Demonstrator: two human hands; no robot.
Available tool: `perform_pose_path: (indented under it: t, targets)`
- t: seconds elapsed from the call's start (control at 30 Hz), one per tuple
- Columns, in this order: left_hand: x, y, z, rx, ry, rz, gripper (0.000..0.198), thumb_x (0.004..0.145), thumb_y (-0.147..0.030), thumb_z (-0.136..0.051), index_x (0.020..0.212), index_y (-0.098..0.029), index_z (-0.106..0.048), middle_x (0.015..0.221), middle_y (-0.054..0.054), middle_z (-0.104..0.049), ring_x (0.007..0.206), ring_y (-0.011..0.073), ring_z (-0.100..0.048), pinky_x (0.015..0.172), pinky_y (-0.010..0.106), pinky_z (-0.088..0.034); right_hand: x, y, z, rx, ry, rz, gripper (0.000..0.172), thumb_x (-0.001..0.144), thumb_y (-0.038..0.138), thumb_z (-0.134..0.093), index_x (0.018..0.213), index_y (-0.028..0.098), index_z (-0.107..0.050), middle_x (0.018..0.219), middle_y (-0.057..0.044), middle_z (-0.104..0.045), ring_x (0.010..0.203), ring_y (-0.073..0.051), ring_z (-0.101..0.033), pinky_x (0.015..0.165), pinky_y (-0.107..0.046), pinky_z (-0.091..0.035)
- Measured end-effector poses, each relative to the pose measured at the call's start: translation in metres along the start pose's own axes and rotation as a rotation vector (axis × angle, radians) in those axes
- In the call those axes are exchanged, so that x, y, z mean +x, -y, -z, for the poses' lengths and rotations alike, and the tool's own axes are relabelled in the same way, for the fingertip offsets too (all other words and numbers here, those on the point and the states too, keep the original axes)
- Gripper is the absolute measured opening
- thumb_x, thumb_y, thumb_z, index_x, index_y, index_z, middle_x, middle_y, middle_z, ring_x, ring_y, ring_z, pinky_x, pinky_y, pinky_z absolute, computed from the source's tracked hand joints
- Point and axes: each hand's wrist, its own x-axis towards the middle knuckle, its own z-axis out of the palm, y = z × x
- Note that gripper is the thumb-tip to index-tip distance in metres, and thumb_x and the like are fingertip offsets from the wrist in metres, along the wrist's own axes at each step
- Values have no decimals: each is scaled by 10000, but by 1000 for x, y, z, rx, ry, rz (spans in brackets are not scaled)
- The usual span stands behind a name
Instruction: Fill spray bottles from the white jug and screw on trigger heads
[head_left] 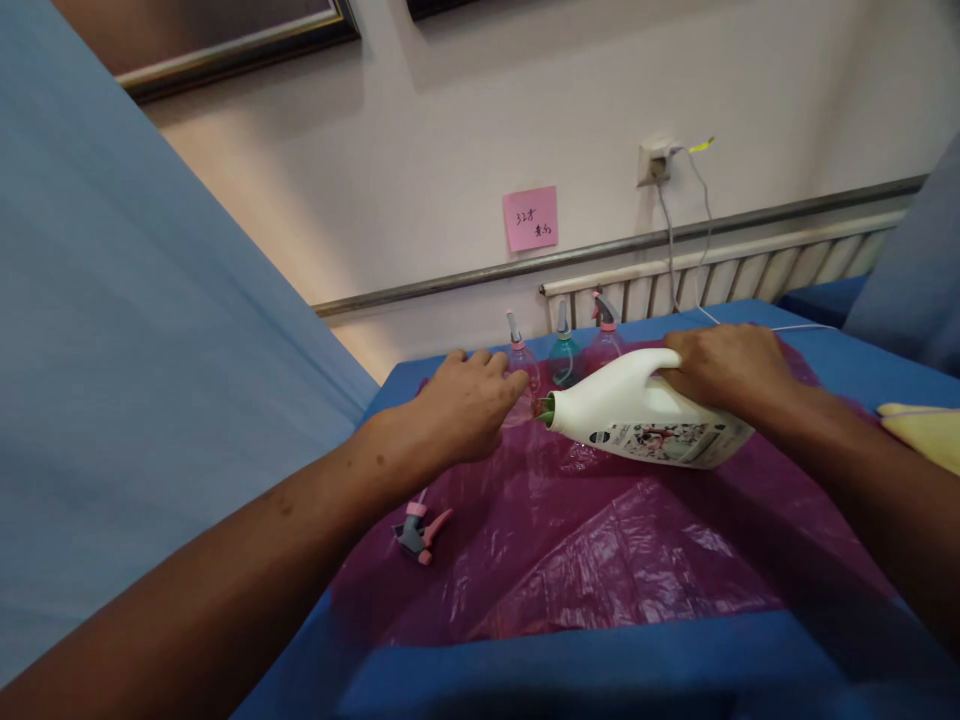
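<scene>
My right hand [724,365] is wrapped round the handle of a large cream jug [652,425], which lies tilted on its side with its green-rimmed mouth pointing left. Close to that mouth, my left hand [476,400] has its fingers curled round a clear pink-tinted bottle [517,408], mostly hidden behind the hand. Behind them stand three spray bottles: a pink-collared one [525,365], a teal one [564,358] and one with a grey and pink trigger [606,340]. A detached grey and pink spray head [420,532] lies at the left.
A magenta plastic sheet [570,570] covers part of the blue table [600,665]. Blue curtains [150,350] hang at the left. A yellow cloth [926,430] lies at the right edge. Cables run from a wall socket [655,163] down to the table.
</scene>
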Motion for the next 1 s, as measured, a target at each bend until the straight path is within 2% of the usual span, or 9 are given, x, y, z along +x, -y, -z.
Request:
perform_pose_path:
  t: [0.17, 0.3, 0.5, 0.8, 1.0]
  targets:
    - [3, 1, -2, 31, -26, -21, 453, 910, -211, -674, 1362, -192, -657, 1336, 176, -716, 1159, 358, -674, 969, 485, -512, 4, -4, -10, 16, -46, 11, 422, 1074, 447, -503, 1199, 223, -838, 1033, -226, -831, 866, -382, -735, 709, -421, -438]
    - [7, 2, -2, 58, -50, -53, 432, 905, -221, -684, 1335, -188, -682, 1285, 185, -722, 1118, 353, -673, 954, 486, -501, 3, -4, -8, 33, -46, 8, 382, 1068, 451, -552, 1187, 239, -847, 1028, -221, -828, 887, -391, -748, 724, -428, -460]
    - [11, 3, 5, 81, -19, -66, 459, 883, -217, -721, 1342, -193, -706, 1247, 177, -731, 1106, 350, -665, 965, 480, -487, 2, -2, -4, 42, -35, 24, 414, 1070, 495, -550, 1199, 236, -846, 1013, -227, -823, 902, -408, -750, 728, -435, -447]
    - [14, 0, 15, 132, 12, -96, 504, 904, -228, -732, 1404, -180, -689, 1241, 182, -733, 1137, 358, -684, 983, 477, -483, -1, -1, 0, 35, -25, 27, 429, 1075, 463, -526, 1220, 209, -839, 1046, -239, -824, 912, -392, -749, 742, -418, -415]
    - [18, -3, 21, 197, -2, -131, 406, 937, -226, -714, 1340, -176, -711, 1261, 186, -732, 1147, 364, -682, 1005, 486, -479, -1, -1, -2, 5, -42, 14, 435, 1060, 489, -519, 1200, 216, -828, 1022, -201, -827, 891, -373, -749, 713, -398, -382]
